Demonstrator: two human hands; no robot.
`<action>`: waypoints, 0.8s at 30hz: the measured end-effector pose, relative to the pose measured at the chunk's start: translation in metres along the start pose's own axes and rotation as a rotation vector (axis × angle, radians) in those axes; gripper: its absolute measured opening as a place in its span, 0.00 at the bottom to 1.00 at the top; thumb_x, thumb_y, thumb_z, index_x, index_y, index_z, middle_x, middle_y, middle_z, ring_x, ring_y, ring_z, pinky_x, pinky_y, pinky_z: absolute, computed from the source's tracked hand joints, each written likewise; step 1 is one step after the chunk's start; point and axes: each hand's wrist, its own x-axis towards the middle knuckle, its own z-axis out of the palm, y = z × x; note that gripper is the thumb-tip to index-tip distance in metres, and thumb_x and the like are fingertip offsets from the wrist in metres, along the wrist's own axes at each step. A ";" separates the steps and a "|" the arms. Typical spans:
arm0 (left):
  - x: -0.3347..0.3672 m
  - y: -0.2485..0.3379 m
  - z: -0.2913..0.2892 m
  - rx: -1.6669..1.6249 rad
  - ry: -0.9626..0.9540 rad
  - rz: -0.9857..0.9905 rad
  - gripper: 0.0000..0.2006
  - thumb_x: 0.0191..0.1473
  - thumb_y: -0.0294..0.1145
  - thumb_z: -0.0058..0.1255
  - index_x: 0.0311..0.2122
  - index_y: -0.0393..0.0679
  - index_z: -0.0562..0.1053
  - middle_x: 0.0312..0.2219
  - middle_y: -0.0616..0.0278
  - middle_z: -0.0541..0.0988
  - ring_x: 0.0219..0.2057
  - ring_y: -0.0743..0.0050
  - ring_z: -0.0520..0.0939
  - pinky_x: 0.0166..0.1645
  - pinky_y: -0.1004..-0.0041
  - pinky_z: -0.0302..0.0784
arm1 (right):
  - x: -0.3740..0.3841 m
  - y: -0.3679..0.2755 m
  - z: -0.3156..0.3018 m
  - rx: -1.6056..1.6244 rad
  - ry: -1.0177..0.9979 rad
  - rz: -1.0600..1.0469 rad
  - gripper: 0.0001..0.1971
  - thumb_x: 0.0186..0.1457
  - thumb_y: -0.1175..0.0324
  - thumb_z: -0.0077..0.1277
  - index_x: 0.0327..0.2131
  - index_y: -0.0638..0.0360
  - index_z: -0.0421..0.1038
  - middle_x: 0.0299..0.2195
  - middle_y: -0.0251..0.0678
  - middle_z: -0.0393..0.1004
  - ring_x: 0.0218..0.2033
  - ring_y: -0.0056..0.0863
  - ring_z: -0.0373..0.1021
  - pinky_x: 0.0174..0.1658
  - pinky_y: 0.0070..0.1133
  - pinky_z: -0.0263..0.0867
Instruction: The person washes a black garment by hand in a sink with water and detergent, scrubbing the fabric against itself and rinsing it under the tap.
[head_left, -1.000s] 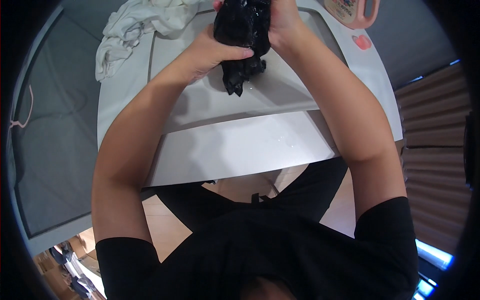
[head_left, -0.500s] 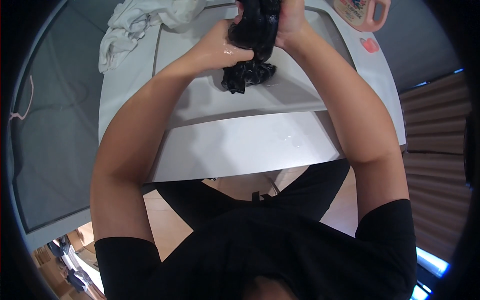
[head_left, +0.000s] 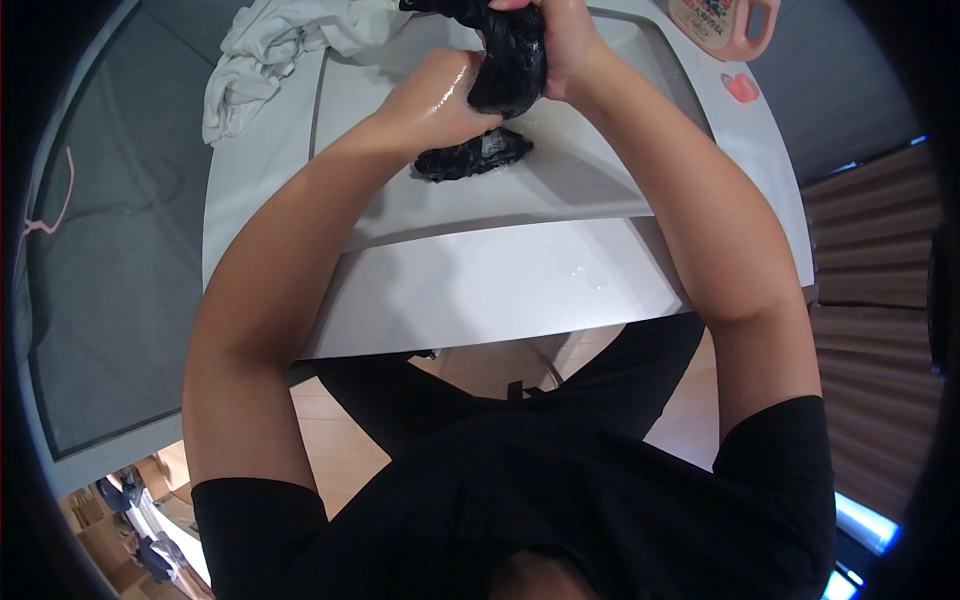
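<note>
A wet, shiny black cloth point(head_left: 512, 75) is bunched up between my two hands over a white basin point(head_left: 600, 180). My left hand point(head_left: 435, 105) is closed on its lower left side, wet, with the thumb across the cloth. At the upper edge of the view, my right hand point(head_left: 568, 50) grips the cloth from the right; some of its fingers are cut off or hidden. Below my left thumb, a crumpled black end hangs down or rests in the basin; which one I cannot tell. The cloth's exact kind does not show.
A rumpled white cloth point(head_left: 250, 75) lies on the basin's far left rim. At the far right stand a pink jug point(head_left: 722, 28) with a handle and a small pink object point(head_left: 741, 88). Water drops point(head_left: 590, 275) dot the front ledge. A pink hanger point(head_left: 62, 200) shows at the left.
The lower crumpled end has swung left and flattened. More black cloth now sticks out to the upper left, above my left hand. Both hands keep their hold.
</note>
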 end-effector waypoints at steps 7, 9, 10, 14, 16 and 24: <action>0.001 -0.010 -0.012 -0.131 -0.063 -0.030 0.25 0.44 0.31 0.66 0.48 0.31 0.74 0.35 0.54 0.83 0.38 0.65 0.84 0.48 0.66 0.78 | -0.007 -0.005 0.012 0.048 -0.027 -0.071 0.10 0.42 0.67 0.52 0.29 0.61 0.74 0.26 0.37 0.75 0.28 0.33 0.72 0.37 0.28 0.73; 0.004 -0.010 -0.015 -0.248 -0.096 -0.045 0.24 0.44 0.30 0.66 0.48 0.31 0.75 0.35 0.56 0.83 0.39 0.67 0.83 0.48 0.67 0.77 | -0.007 -0.009 0.011 0.102 -0.143 -0.126 0.11 0.43 0.67 0.51 0.30 0.63 0.74 0.26 0.38 0.76 0.27 0.34 0.73 0.37 0.28 0.73; 0.004 -0.009 -0.016 -0.362 -0.128 -0.066 0.24 0.45 0.30 0.66 0.48 0.31 0.75 0.36 0.59 0.83 0.40 0.69 0.82 0.49 0.67 0.77 | -0.006 -0.011 0.010 0.098 -0.141 -0.127 0.11 0.43 0.67 0.51 0.30 0.63 0.74 0.26 0.38 0.76 0.27 0.34 0.73 0.37 0.28 0.73; 0.006 -0.011 -0.006 -0.494 -0.070 0.009 0.33 0.44 0.35 0.70 0.55 0.32 0.72 0.44 0.58 0.80 0.48 0.71 0.79 0.56 0.69 0.72 | -0.008 -0.022 0.013 0.153 -0.194 -0.103 0.13 0.43 0.63 0.51 0.31 0.63 0.74 0.26 0.38 0.76 0.26 0.34 0.73 0.36 0.27 0.74; 0.007 -0.012 -0.009 -0.604 -0.123 -0.034 0.35 0.44 0.36 0.71 0.56 0.33 0.71 0.46 0.58 0.79 0.49 0.71 0.78 0.58 0.69 0.71 | -0.009 -0.029 0.015 0.174 -0.199 -0.096 0.14 0.43 0.62 0.51 0.31 0.63 0.74 0.26 0.39 0.76 0.26 0.34 0.73 0.35 0.27 0.74; 0.002 -0.024 -0.002 -0.978 -0.436 -0.241 0.36 0.47 0.37 0.70 0.60 0.34 0.70 0.51 0.57 0.78 0.54 0.66 0.76 0.62 0.70 0.66 | -0.014 -0.057 0.022 0.187 -0.179 -0.304 0.19 0.43 0.56 0.50 0.32 0.63 0.74 0.23 0.42 0.76 0.23 0.39 0.73 0.31 0.31 0.73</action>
